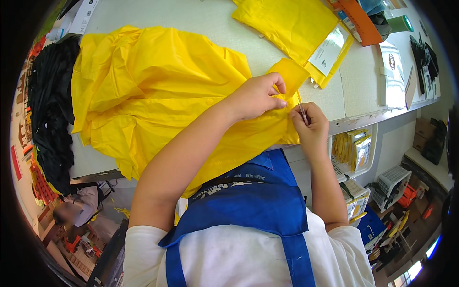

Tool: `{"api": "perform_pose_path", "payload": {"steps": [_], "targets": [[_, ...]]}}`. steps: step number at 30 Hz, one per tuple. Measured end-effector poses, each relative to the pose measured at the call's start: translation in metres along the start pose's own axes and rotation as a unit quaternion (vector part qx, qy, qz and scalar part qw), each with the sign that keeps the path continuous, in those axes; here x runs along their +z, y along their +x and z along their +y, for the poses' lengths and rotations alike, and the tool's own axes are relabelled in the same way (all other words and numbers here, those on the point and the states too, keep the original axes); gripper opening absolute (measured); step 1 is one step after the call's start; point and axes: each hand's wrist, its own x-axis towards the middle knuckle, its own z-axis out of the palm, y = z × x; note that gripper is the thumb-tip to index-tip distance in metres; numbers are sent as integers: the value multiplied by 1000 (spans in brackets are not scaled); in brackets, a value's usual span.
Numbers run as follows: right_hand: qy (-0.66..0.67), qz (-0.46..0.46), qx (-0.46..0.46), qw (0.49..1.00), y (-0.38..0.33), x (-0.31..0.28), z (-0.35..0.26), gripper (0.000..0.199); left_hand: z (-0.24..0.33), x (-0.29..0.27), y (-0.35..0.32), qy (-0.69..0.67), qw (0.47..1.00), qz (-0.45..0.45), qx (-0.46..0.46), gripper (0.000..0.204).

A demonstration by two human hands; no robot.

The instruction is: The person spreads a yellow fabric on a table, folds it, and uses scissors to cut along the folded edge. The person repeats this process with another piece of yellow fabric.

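Observation:
A glossy yellow garment [172,81] with a snap button on its placket lies bunched over the table and hangs off its near edge towards my lap. At the garment's right end, my left hand [258,98] is closed, thumb and fingers pinching at a narrow part of the cloth; the exact spot is partly covered by the fingers. Just right of it, my right hand [311,125] grips a thin, pointed metal tool [303,113], its tip directed up beside the cloth. Most of that tool is hidden in my fist, so its kind does not show.
Folded yellow garments in a clear bag with a white card [330,50] lie at the far right of the table [351,91]. Black cloth [52,110] is heaped at the left end. Below the table's right side, white baskets [373,148] hold yellow packets. Another person sits at lower left.

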Motion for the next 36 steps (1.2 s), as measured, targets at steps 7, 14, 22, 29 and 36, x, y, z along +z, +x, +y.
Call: {"api": "perform_pose_path", "payload": {"steps": [7,14,22,29,36], "targets": [[-7,21,-85,996,-10,6,-8,12,-3,0,1,-21,999,4,-27,21],[-93,10,-174,980,-4,7,-4,16,-3,0,3,-40,997,10,-65,26],[199,113,38,973,-24,7,5,12,0,1,4,86,995,4,-55,19],[0,89,-6,996,-48,12,0,23,-4,-3,6,-43,993,-23,-110,16],[1,114,-40,993,-41,20,0,23,-4,-3,3,-77,990,-38,-111,16]]}}
